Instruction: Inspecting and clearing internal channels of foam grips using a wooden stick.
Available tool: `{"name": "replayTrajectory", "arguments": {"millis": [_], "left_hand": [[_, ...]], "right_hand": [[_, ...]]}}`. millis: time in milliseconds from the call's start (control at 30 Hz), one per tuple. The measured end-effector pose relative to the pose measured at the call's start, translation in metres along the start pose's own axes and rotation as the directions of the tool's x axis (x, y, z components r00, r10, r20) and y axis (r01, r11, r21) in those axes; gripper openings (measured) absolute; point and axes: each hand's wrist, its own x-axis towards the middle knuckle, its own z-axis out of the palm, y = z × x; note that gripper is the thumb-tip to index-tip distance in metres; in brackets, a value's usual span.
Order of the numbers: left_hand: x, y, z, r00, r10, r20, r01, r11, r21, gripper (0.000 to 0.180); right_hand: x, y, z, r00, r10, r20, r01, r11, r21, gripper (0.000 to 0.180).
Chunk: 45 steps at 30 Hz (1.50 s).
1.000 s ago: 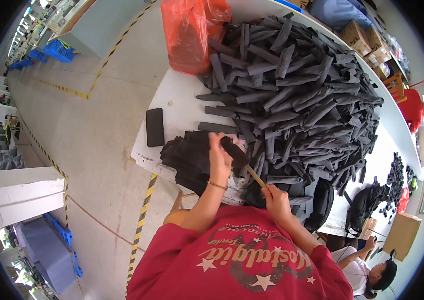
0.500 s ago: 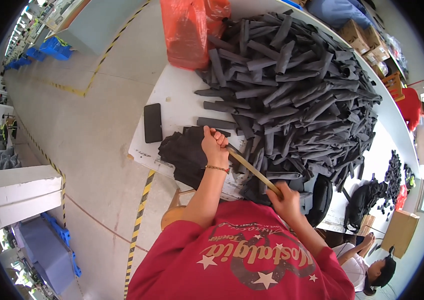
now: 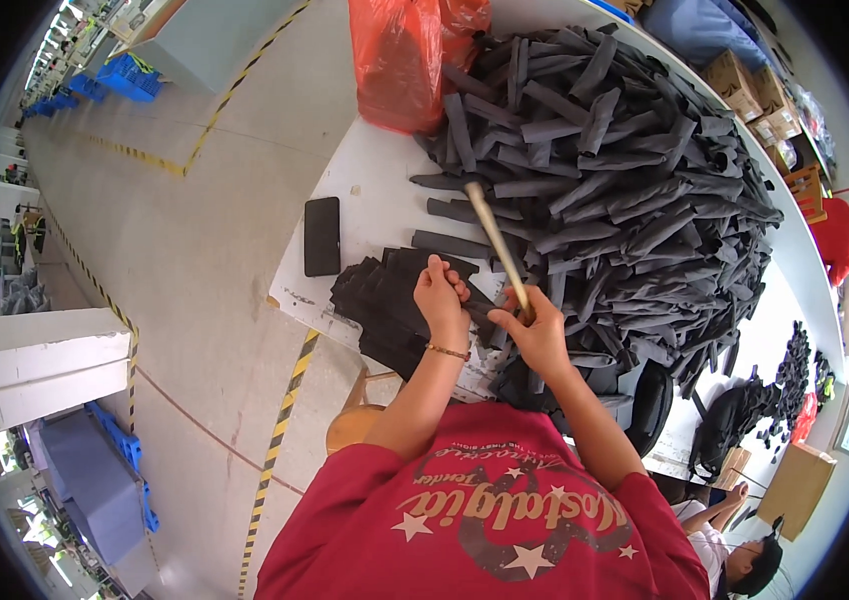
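My left hand (image 3: 442,300) is closed in a fist around one end of a narrow dark fabric piece (image 3: 480,306), above a stack of flat black fabric pieces (image 3: 377,300). Close by on the right, my right hand (image 3: 539,335) grips a thin tan stick (image 3: 492,229) near its lower end. The stick slants up and away, its far tip over the edge of a big pile of dark grey rolled fabric tubes (image 3: 615,190). The right thumb and fingertips meet the fabric piece stretching from the left fist; whether they pinch it too is hard to see.
A black phone (image 3: 322,237) lies on the white table (image 3: 370,180), left of the pile. At the far edge stands a red plastic bag (image 3: 397,70). A round wooden stool (image 3: 353,430) is beside me at the left. Another person (image 3: 735,550) sits at the lower right.
The stick has come away from the left fist and swung upright, now pointing away from me. My right hand has moved forward and left, close to the left hand, which keeps its fist.
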Motion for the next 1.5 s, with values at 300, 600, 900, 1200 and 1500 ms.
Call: {"name": "replayTrajectory", "arguments": {"millis": [300, 600, 900, 1200, 1500], "left_hand": [[0.012, 0.006, -0.009, 0.693, 0.258, 0.674, -0.686, 0.522, 0.506, 0.040], [-0.045, -0.001, -0.028, 0.768, -0.288, 0.573, -0.058, 0.859, 0.509, 0.032], [-0.049, -0.007, -0.073, 0.820, -0.265, 0.508, -0.103, 0.804, 0.586, 0.027], [0.009, -0.042, -0.078, 0.412, -0.090, 0.907, -0.832, -0.443, 0.334, 0.015], [0.034, 0.001, -0.043, 0.503, -0.038, 0.864, -0.864, -0.018, 0.503, 0.011]], "right_hand": [[0.017, 0.025, -0.015, 0.981, 0.188, -0.037, -0.181, 0.973, 0.144, 0.010], [0.082, 0.004, 0.013, 0.875, -0.474, -0.102, 0.415, 0.841, -0.348, 0.008], [0.191, -0.026, 0.022, 0.825, -0.434, -0.361, 0.339, 0.893, -0.297, 0.015], [0.119, -0.021, -0.024, 0.965, -0.156, -0.209, 0.073, 0.931, -0.358, 0.023], [-0.042, 0.045, -0.116, 0.973, -0.230, -0.005, 0.179, 0.772, -0.611, 0.010]]}}
